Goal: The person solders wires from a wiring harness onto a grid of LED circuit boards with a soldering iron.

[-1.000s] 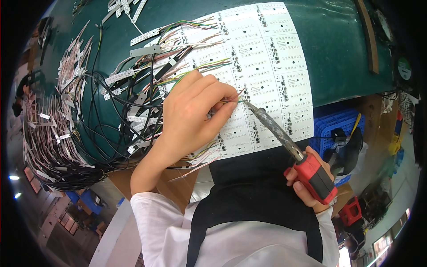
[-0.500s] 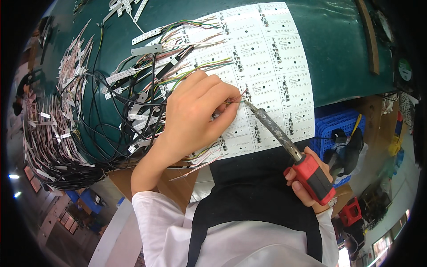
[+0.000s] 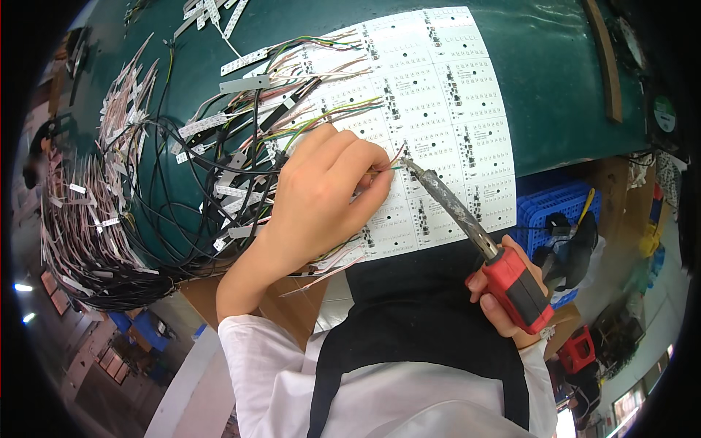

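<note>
My left hand (image 3: 321, 193) rests on a white panel of small circuit boards (image 3: 438, 124) and pinches thin coloured wires (image 3: 391, 162) against it. My right hand (image 3: 504, 299) grips the red handle of a soldering iron (image 3: 475, 233). The iron's grey tip touches the board right beside the wire ends at my left fingertips. The panel lies on a dark green bench mat (image 3: 555, 80).
A big tangle of black and coloured wires with small white strip boards (image 3: 168, 175) fills the mat to the left. A blue plastic crate (image 3: 555, 208) sits below the bench edge at right. A wooden strip (image 3: 602, 58) lies on the mat at far right.
My left hand has slid slightly along the panel with the wires, and the iron's tip has followed it and stays at the fingertips.
</note>
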A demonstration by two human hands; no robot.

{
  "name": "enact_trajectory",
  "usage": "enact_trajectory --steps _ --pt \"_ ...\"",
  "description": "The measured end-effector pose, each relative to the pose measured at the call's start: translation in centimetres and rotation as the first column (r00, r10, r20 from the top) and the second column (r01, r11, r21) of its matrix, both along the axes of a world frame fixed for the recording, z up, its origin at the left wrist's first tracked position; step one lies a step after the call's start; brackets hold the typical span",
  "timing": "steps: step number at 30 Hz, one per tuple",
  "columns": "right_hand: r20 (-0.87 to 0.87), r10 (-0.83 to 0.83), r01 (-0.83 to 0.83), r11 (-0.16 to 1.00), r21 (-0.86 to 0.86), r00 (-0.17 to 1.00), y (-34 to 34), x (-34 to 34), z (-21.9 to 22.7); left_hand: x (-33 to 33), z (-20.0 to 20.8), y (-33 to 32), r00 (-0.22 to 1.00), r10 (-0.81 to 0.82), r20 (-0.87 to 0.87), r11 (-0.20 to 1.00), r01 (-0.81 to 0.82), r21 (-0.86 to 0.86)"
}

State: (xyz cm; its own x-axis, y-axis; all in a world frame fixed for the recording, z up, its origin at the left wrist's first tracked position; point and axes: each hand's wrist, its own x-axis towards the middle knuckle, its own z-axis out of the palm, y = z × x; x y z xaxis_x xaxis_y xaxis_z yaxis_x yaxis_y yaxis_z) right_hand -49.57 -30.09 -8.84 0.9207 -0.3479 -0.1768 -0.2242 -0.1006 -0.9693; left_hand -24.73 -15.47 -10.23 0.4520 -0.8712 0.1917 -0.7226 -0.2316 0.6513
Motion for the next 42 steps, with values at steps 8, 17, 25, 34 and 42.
enact_trajectory --steps 8,17,25,34,42 --pt "0.02 0.002 -0.001 0.999 -0.038 1.0 0.0 -0.2 -0.4 -0.4 0.4 -0.2 0.999 0.04 -0.004 0.998 -0.039 0.042" --pt "0.076 0.065 -0.067 0.997 0.023 0.995 -0.8 -0.6 -0.3 -0.6 0.7 -0.5 0.996 0.081 -0.041 0.995 -0.079 0.057" --pt "0.142 -0.116 0.089 0.979 0.183 0.983 -0.3 -1.3 -0.7 0.0 1.3 -0.2 0.998 0.065 0.024 0.996 -0.064 -0.054" --pt "0.11 -0.051 0.027 0.977 0.212 0.993 -0.5 -1.3 -0.9 -0.6 1.2 0.1 0.955 0.17 -0.243 0.984 -0.177 -0.004" --pt "0.065 0.019 -0.024 0.996 0.085 0.998 -0.5 -0.7 -0.5 -0.7 0.1 -0.3 0.992 0.089 -0.092 0.996 -0.088 0.018"
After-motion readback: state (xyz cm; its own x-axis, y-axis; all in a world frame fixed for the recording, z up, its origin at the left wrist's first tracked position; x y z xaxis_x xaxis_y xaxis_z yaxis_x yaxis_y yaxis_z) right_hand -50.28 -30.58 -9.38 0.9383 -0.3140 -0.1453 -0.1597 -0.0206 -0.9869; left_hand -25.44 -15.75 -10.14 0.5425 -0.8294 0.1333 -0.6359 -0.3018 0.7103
